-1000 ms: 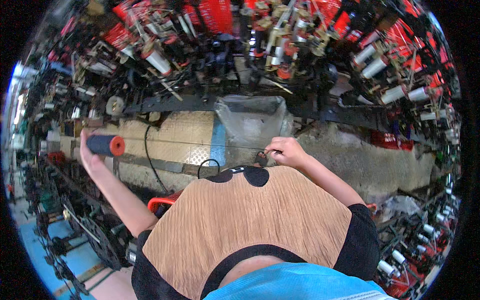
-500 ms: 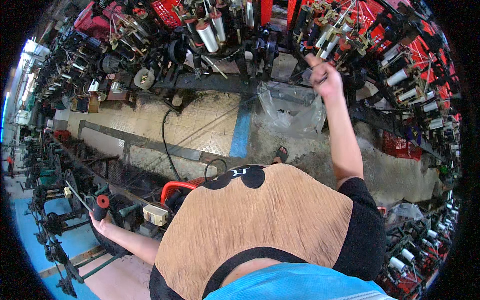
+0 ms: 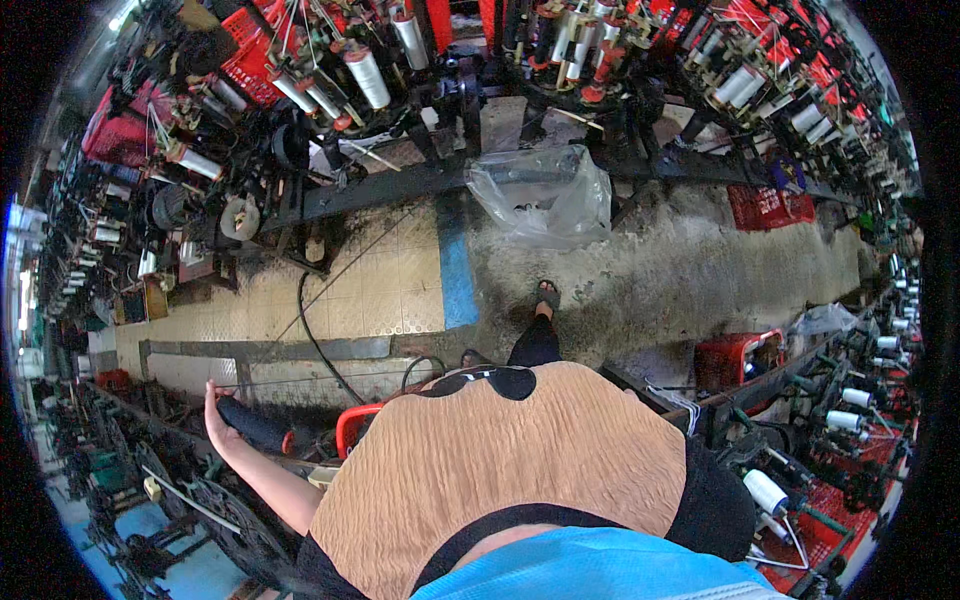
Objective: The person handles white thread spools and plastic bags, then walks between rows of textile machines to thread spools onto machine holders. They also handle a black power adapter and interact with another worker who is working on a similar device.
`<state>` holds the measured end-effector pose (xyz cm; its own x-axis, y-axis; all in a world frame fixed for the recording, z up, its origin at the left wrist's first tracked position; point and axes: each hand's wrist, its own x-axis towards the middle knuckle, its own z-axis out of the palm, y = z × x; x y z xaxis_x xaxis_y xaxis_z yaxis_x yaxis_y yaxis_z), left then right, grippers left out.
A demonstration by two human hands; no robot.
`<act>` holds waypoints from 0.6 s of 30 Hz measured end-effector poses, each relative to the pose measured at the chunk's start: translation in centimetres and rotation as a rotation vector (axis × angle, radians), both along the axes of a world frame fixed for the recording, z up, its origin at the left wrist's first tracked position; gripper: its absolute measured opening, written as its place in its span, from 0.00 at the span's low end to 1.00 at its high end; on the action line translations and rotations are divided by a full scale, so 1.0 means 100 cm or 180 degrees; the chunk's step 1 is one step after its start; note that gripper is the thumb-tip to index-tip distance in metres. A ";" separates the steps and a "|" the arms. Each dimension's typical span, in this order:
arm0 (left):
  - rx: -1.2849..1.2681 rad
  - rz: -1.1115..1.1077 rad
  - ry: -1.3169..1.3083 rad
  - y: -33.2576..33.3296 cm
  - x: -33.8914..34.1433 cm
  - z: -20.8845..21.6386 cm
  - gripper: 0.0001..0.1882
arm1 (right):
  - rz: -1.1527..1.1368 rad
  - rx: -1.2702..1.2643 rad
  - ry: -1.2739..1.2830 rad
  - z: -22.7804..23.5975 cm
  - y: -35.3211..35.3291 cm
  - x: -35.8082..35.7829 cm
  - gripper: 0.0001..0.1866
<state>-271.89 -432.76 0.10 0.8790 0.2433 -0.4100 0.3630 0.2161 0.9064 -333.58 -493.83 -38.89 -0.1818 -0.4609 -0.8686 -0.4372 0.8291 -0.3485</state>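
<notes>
At left, my left fingers (image 3: 211,398), straight, grip unclear, alone visibly support the black-and-red cylindrical spool (image 3: 252,424), my right hand gone from view.

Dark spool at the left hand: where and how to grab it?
Probably by the red end, coming from the right with fingertips around it. The spool is a long cylinder slanting down to the right; the left hand is at its upper-left end, so the red end points away from that hand.
</notes>
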 end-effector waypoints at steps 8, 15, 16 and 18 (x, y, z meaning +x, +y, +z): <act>-0.0021 -0.0191 0.0343 -0.008 -0.004 -0.006 0.09 | 0.2502 -0.3056 0.1008 0.094 -0.151 0.233 0.16; 0.0155 -0.0231 0.0073 0.008 -0.042 -0.003 0.12 | 0.0831 -0.2760 -0.2198 0.306 -0.276 0.491 0.19; 0.0033 -0.0222 0.0078 0.007 -0.044 -0.003 0.13 | 0.0681 -0.2605 -0.2564 0.318 -0.273 0.510 0.17; -0.0272 -0.0221 0.0030 0.004 -0.051 -0.002 0.14 | 0.0374 -0.2633 -0.3029 0.331 -0.259 0.523 0.13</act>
<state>-276.96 -432.35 -0.09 0.8885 0.1457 -0.4351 0.3883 0.2663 0.8822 -281.25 -519.71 -5.77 0.4332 -0.8979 -0.0784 0.2146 0.1872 -0.9586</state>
